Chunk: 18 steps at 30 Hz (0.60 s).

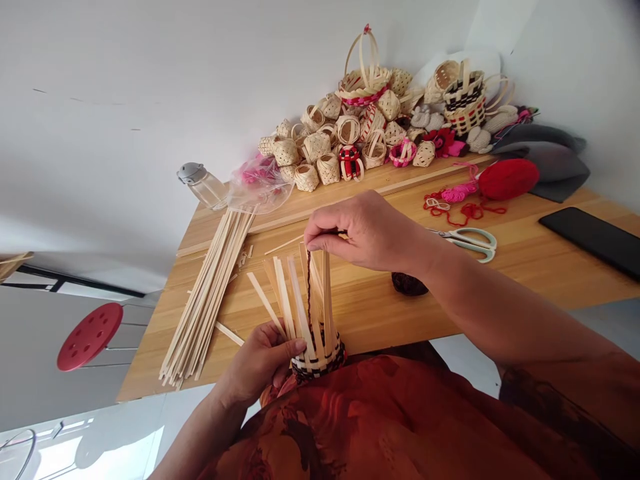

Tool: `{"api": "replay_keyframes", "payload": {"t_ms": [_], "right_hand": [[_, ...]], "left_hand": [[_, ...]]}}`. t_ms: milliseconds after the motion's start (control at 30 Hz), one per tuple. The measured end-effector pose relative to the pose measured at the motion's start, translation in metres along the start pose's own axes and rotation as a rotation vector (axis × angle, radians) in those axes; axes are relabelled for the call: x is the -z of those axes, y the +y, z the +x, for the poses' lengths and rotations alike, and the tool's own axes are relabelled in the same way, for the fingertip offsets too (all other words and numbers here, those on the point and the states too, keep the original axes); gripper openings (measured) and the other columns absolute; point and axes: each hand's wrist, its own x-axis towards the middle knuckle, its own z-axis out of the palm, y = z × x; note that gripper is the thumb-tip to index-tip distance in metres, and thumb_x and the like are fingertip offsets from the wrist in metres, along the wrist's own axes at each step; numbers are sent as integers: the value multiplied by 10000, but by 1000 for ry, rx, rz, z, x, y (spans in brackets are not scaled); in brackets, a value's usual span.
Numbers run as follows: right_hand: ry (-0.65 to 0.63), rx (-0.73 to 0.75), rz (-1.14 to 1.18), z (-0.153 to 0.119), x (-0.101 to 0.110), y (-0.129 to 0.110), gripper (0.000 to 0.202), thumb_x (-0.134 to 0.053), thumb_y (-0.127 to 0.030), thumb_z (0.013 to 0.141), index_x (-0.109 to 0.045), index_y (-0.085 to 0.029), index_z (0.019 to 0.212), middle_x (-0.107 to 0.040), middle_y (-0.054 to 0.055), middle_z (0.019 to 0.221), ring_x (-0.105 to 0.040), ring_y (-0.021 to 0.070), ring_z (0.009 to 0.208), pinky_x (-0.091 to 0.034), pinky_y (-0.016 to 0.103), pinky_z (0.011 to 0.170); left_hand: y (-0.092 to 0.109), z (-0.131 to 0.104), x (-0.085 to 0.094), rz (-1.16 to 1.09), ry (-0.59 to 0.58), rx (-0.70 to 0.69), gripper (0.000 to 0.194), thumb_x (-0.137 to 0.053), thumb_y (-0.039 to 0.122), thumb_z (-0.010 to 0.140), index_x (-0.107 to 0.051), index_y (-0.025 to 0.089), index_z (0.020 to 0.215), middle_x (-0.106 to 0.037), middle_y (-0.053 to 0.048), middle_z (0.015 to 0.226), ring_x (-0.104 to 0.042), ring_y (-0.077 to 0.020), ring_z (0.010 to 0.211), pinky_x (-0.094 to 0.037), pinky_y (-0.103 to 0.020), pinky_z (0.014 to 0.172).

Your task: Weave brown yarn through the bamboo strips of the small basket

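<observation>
My left hand (267,353) is closed on the left side of a small, partly woven basket (319,363), thumb pressed against its upright strips. The basket has a dark-and-pale checked band at the bottom, and long pale strips (283,283) stand up from it. Above it, my right hand (350,230) pinches a dark brown yarn (309,287), which runs taut down among the strips. A ball of dark yarn (409,283) lies on the table below my right forearm, partly hidden by it.
A bundle of pale strips (210,300) lies at the table's left, near a bottle (203,187) and a plastic bag (263,190). Scissors (470,241), red yarn (507,179) and a black phone (595,233) lie right. Several small woven baskets (317,145) are heaped behind. A red stool (90,337) stands left.
</observation>
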Motion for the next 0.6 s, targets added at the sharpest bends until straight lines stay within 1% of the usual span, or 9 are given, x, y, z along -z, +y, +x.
{"api": "replay_keyframes", "payload": {"t_ms": [67,200,333,400,467,533,600], "right_hand": [[19,-24,18,-2,1,-2,120,-628,-155,911,-722,-166,837,-736,-1,783,-601,116,689,-404,253,697],[55,-36,69,-4,3,-9,109,-644,-155,910,-723,-156,834,-733,-4,769,-602,106,680,-416,243,686],[49,-36,124,-4,5,-19,85,-655,-155,906,-714,-151,845,-724,0,774,-607,110,698,-430,248,691],[53,-96,184,-6,5,-22,71,-664,-173,905,-707,-149,854,-717,4,775,-608,112,694,-438,250,673],[61,-186,267,-9,4,-21,72,-669,-193,906,-693,-152,852,-707,2,766,-620,113,683,-447,244,637],[52,-297,365,-13,2,-18,86,-658,-209,917,-669,-159,847,-684,-8,719,-632,107,632,-439,226,563],[16,-415,480,-18,1,-11,107,-641,-223,932,-637,-166,841,-667,-14,682,-631,94,550,-395,201,459]], "left_hand": [[1,0,-1,-4,3,1,279,-823,348,747,-707,113,845,-723,-43,675,-370,-18,339,-185,-163,346],[4,0,-2,-6,14,19,308,-821,381,749,-708,112,849,-713,-38,645,-367,-21,328,-190,-162,338],[5,-2,-3,-5,15,18,276,-824,347,757,-719,113,858,-717,-29,664,-367,-8,336,-196,-153,350],[5,-3,-2,-9,4,13,251,-828,317,752,-723,114,855,-691,-8,626,-368,-8,335,-186,-153,354],[4,-4,-1,-18,-5,8,242,-828,300,748,-726,115,865,-676,3,610,-366,-10,335,-178,-156,355],[3,-4,-1,-19,-7,7,244,-828,298,746,-729,114,872,-684,-2,620,-362,-10,337,-179,-158,356],[3,-5,-1,-15,-6,9,249,-827,311,749,-729,113,865,-690,-7,625,-361,-10,340,-184,-160,356]]}}
